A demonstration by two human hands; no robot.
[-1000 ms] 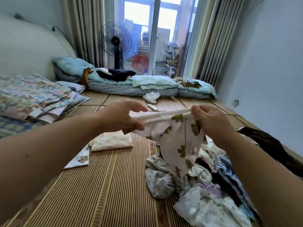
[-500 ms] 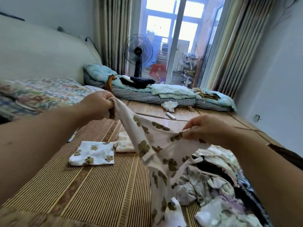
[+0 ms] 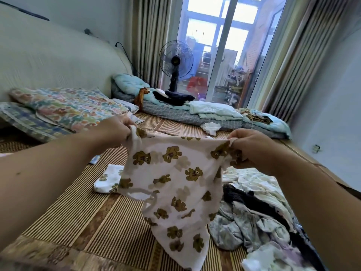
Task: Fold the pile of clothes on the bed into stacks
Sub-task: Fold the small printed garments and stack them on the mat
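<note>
I hold up a small white garment printed with brown bears (image 3: 172, 188), spread out in the air over the striped bed mat (image 3: 78, 208). My left hand (image 3: 115, 132) grips its upper left corner. My right hand (image 3: 248, 147) grips its upper right corner. The cloth hangs down between them. A heap of unfolded clothes (image 3: 254, 227) lies on the mat at the lower right. A folded piece of the same bear print (image 3: 106, 179) lies flat on the mat behind the held garment, partly hidden by it.
Floral pillows (image 3: 64, 108) lie at the left by the headboard. Folded bedding (image 3: 211, 114), a crumpled white cloth (image 3: 211, 128) and a standing fan (image 3: 175, 63) are at the far end before the glass door. A wall runs along the right.
My hands have pulled apart and levelled, so the garment that hung slanted now spreads flat between them. The view has tilted up and shifted.
</note>
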